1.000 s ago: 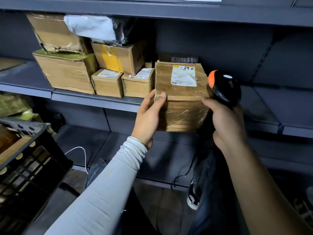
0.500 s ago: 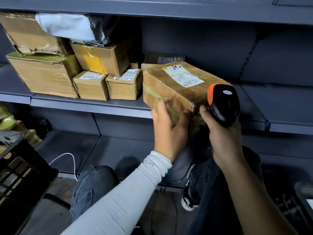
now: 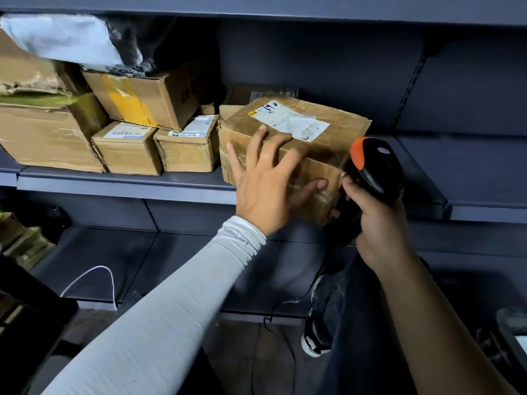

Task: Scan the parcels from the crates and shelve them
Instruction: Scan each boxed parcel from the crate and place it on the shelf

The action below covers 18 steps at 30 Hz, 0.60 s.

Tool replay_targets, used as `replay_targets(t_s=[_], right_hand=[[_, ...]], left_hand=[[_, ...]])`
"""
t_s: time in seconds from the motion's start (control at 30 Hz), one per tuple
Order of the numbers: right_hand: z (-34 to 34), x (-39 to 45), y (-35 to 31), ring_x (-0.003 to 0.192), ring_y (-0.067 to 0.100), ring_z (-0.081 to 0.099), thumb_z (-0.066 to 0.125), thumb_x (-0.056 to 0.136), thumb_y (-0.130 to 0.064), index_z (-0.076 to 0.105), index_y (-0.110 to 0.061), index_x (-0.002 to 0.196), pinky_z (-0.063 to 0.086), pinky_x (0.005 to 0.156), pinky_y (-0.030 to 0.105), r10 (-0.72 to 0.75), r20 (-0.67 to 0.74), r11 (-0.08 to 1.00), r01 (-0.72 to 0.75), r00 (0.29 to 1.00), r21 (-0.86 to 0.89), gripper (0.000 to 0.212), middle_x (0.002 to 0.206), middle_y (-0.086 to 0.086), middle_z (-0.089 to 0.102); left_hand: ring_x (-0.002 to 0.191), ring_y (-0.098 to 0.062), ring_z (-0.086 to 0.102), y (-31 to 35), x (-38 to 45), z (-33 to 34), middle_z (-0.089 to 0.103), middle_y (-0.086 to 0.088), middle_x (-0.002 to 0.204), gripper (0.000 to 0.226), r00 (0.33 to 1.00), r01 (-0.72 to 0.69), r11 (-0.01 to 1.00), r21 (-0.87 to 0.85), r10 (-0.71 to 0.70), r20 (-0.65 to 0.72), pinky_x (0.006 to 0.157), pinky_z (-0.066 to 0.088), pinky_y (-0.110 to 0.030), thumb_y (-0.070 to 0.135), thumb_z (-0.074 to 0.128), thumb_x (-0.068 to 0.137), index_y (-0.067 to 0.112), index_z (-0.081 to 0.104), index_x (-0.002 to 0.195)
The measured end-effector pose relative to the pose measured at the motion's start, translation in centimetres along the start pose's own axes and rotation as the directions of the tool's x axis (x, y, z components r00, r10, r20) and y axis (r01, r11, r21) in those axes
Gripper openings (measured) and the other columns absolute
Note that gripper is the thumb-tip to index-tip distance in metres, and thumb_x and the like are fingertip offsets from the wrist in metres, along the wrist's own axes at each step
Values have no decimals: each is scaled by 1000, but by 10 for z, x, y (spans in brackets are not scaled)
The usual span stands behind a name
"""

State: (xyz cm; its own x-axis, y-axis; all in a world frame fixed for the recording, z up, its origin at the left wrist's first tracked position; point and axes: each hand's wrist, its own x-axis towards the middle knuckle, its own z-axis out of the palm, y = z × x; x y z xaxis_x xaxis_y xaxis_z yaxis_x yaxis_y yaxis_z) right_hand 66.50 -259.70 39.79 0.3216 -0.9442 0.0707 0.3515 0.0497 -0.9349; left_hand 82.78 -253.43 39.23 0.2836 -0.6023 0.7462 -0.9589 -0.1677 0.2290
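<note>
Step in hand: shelving, by the look of it; the parcel (image 3: pixel 288 146) sat partly on the middle shelf (image 3: pixel 128 183), its near right corner overhanging the shelf edge.
Parcel: a brown taped carton, label (image 3: pixel 291 124) facing up, just right of two small cartons (image 3: pixel 182 149) in the row, close to or touching the nearer one.
Left hand: the left hand (image 3: pixel 265 183) lay flat against the parcel's front face, fingers spread wide and straight, thumb stretched toward the right; it pressed rather than gripped.
Right hand: the right hand (image 3: pixel 376 220) was curled round the handle of the black scanner (image 3: pixel 370 169) with the orange tip, held just beside the parcel's right corner.
Whether scanned: could not be told from the view.
Next move: likely a steady push inward until the carton sits fully on the shelf, square to its neighbours.
Care needed: the overhanging corner could tip off if the hand lifted too soon; the scanner should stay clear of the carton's path.
</note>
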Motion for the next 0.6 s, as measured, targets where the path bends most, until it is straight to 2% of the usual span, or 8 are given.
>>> replay_targets(t_s=[0.13, 0.23, 0.3, 0.37, 0.47, 0.6], right_hand=[[3, 18, -4, 86, 15, 75, 79, 92, -22, 76, -20, 105, 60, 70, 38, 12, -88, 999, -16, 996, -44, 14, 94, -3, 79], [8, 35, -4, 74, 17, 69, 81, 89, -30, 76, -17, 106, 54, 62, 36, 28, -161, 996, -41, 987, -76, 22, 92, 3, 79], [12, 45, -6, 74, 17, 71, 81, 87, -29, 76, -13, 111, 55, 62, 36, 64, -171, 997, -69, 983, -23, 29, 95, 5, 79], [15, 51, -9, 83, 18, 77, 80, 88, -24, 75, -12, 115, 62, 71, 39, 115, -183, 993, -111, 976, 30, 30, 98, 3, 80], [17, 58, -9, 96, 21, 78, 78, 92, -24, 75, -16, 116, 63, 84, 44, 152, -170, 987, -142, 974, 70, 26, 102, 3, 80], [20, 66, -4, 99, 24, 77, 79, 90, -34, 77, -20, 112, 61, 76, 44, 179, -117, 983, -175, 977, 49, 26, 108, 4, 79]], left_hand=[[131, -37, 49, 19, 12, 12, 63, -6, 126, 42, 994, 48, 997, 66, -41, -105, 111, 14, -81, 67, 63, 91, 33, 72, 115], [125, -36, 49, 27, 20, 23, 62, -7, 123, 33, 991, 75, 993, 96, -64, -118, 110, 15, -81, 61, 62, 95, 37, 73, 114], [123, -37, 48, 31, 24, 30, 62, -8, 123, 29, 990, 81, 991, 104, -68, -121, 109, 17, -82, 55, 64, 95, 37, 73, 115], [121, -38, 50, 36, 27, 34, 63, -9, 121, 25, 989, 77, 991, 105, -63, -133, 108, 19, -82, 50, 64, 95, 36, 75, 113], [120, -38, 54, 33, 33, 32, 64, -7, 122, 25, 992, 42, 992, 117, -28, -122, 109, 19, -81, 48, 63, 95, 35, 75, 113], [130, -35, 50, -6, 40, 19, 61, -3, 136, 46, 996, 47, 973, 225, -27, -89, 112, 12, -80, 62, 59, 90, 38, 68, 128]])
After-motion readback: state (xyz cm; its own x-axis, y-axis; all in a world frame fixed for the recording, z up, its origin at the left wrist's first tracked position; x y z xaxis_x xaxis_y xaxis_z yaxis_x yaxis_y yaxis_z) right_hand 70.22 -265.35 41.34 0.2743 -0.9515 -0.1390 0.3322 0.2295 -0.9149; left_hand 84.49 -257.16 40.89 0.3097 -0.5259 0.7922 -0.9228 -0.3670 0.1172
